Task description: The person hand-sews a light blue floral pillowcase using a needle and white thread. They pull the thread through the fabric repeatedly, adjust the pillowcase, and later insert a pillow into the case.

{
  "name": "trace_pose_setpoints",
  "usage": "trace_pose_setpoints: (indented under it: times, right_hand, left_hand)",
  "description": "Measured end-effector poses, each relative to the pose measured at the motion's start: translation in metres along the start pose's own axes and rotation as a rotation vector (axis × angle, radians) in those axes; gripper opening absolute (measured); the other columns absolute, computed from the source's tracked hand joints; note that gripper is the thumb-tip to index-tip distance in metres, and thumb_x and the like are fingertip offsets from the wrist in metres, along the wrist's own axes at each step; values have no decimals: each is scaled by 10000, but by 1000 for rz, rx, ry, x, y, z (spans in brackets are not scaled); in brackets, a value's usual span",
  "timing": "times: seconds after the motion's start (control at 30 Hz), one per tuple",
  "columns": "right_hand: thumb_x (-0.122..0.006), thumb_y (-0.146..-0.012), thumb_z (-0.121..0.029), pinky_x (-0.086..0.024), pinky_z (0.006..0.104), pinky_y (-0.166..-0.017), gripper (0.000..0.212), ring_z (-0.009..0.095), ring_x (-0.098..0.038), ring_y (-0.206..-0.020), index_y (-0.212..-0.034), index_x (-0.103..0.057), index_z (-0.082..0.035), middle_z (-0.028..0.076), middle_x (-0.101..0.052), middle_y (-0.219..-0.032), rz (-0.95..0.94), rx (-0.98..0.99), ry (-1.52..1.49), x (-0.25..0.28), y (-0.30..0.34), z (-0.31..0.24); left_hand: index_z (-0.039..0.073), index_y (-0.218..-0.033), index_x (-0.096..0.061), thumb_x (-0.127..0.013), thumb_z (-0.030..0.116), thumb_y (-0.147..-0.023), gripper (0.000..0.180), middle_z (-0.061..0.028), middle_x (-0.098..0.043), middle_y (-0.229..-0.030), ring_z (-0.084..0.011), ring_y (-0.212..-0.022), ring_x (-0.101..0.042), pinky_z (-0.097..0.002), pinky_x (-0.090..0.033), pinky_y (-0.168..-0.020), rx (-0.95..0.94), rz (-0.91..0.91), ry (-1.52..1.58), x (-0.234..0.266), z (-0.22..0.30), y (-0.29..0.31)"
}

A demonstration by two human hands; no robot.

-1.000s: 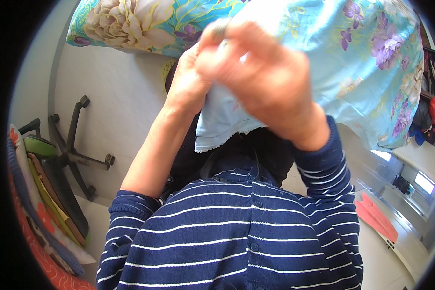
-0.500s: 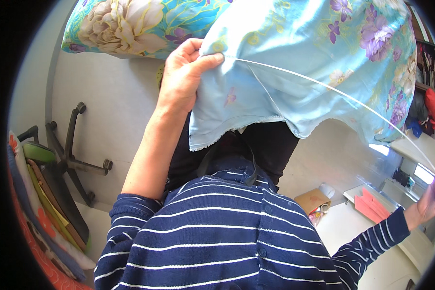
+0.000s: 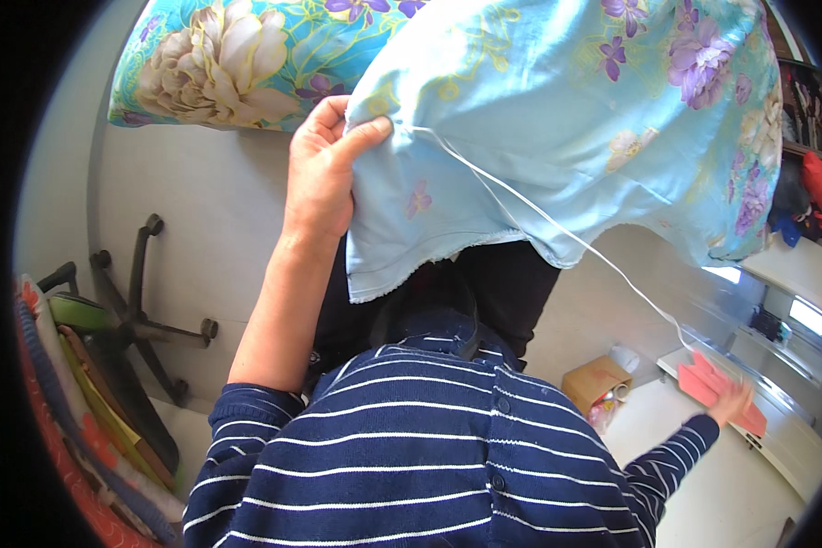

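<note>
Light blue fabric [image 3: 484,201] printed with purple and cream flowers hangs across the upper middle, its lower edge frayed. My left hand [image 3: 324,173] pinches its left edge between thumb and fingers. From beside that thumb a thin white cord [image 3: 575,236] runs over the cloth, curving down to the right. My right hand [image 3: 729,399] is out at the far right, smeared by motion, in front of a pink piece [image 3: 703,379]. The cord seems to end near the pink piece; whether my right fingers hold it is unclear.
A large flowered roll or bundle [image 3: 219,73] lies at the upper left. Below it are the dark legs of a wheeled chair [image 3: 137,310] and stacked cloths [image 3: 110,411]. A brown paper bag [image 3: 594,382] stands on the floor at right. Farther right are shelves [image 3: 808,110].
My right hand has swung down and inward from the far right edge, and the cord has gone from taut to slack. My left hand has shifted slightly left and down with the fabric.
</note>
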State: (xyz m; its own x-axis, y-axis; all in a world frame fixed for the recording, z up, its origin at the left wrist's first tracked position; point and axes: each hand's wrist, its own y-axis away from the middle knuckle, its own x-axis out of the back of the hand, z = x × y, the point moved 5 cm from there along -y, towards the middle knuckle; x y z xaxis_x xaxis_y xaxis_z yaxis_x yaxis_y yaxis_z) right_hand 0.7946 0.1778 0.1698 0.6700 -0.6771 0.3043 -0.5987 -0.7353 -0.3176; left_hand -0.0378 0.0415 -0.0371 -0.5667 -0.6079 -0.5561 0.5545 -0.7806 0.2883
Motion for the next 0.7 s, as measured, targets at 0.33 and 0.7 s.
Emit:
trace_pose_setpoints:
  times: [0.33, 0.7]
  right_hand:
    - [-717, -718, -173, -475, 320, -665, 265, 230, -565, -758, -951, -630, -81, 64, -549, -821, -990, 1090, -146, -458, 483, -198]
    - [-633, -836, -105, -363, 208, -593, 105, 93, -446, -634, -842, -594, -8, -25, -458, -692, -1766, -194, -490, -492, 496, -184]
  left_hand:
    - [16, -981, -523, -647, 9, -803, 217, -57, -641, -862, -92, -752, -609, -221, -490, -696, 50, -82, -38, -4, 1, -6]
    - [4, -975, -519, -647, 4, -800, 216, -77, -656, -860, -97, -740, -618, -224, -500, -664, 20, -107, -78, -11, -1, -2]
